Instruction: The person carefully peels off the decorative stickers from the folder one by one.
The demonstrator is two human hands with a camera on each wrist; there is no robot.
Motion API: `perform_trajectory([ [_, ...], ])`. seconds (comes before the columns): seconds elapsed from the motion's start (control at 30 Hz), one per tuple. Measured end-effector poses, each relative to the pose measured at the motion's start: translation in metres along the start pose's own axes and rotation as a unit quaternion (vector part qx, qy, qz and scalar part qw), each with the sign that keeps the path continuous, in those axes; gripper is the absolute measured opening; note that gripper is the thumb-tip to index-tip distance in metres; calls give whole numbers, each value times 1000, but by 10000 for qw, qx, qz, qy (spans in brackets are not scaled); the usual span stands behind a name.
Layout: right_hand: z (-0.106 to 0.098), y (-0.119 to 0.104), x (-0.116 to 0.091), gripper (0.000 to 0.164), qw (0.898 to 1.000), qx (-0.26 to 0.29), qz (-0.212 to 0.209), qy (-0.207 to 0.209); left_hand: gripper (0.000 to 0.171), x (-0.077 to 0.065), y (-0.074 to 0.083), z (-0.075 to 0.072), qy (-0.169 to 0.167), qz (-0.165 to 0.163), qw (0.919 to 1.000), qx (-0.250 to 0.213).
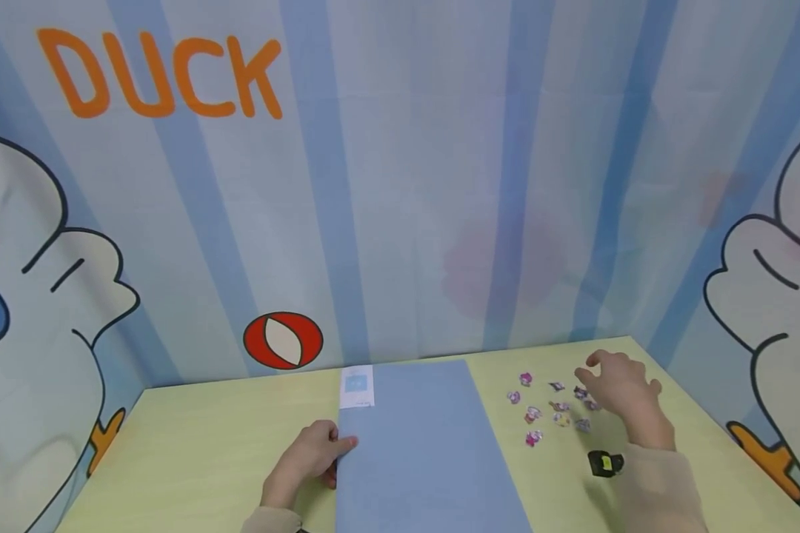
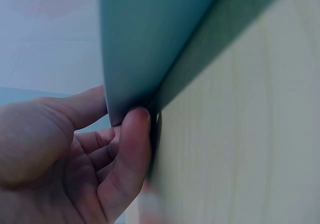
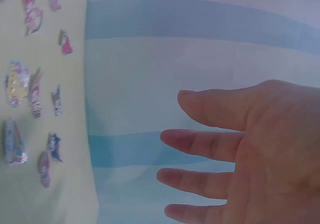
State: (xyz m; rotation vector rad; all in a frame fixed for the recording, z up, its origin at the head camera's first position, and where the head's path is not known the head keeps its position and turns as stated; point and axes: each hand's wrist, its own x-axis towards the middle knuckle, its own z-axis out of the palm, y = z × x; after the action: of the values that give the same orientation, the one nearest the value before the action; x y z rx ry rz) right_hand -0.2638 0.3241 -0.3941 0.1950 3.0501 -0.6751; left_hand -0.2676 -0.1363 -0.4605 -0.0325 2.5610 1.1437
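A flat blue board (image 1: 427, 451) lies lengthwise on the table, with a small white card (image 1: 346, 387) at its far left corner. My left hand (image 1: 310, 451) pinches the board's left edge, thumb on top and fingers underneath; in the left wrist view that edge of the board (image 2: 145, 39) stands off the tabletop. Over the right side of the table hovers my right hand (image 1: 620, 383), holding nothing. Its fingers (image 3: 200, 143) are spread and relaxed in the right wrist view. Beneath and to its left lie several small colourful cutouts (image 1: 532, 438), scattered loosely.
The pale yellow table (image 1: 220, 437) ends at a striped blue curtain (image 1: 413, 185) with cartoon prints and the word DUCK. A dark band with a black device (image 1: 604, 464) sits at the right wrist, beside the sleeve (image 1: 663, 488).
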Motion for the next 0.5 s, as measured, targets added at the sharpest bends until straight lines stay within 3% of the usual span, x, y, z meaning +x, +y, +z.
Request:
perform_trajectory([
  [0.23,-3,-12,0,54,9990,274,-355,-13,27,-1,-1,-5,67,-12,10000,24],
  [0.37,7,-19,-1,48,9966,508,-654,-8,27,0,-2,-4,87,72,9999,-11],
  [0.5,20,-27,-7,44,9964,463,-693,145,28,1,-3,-1,46,162,9999,2],
])
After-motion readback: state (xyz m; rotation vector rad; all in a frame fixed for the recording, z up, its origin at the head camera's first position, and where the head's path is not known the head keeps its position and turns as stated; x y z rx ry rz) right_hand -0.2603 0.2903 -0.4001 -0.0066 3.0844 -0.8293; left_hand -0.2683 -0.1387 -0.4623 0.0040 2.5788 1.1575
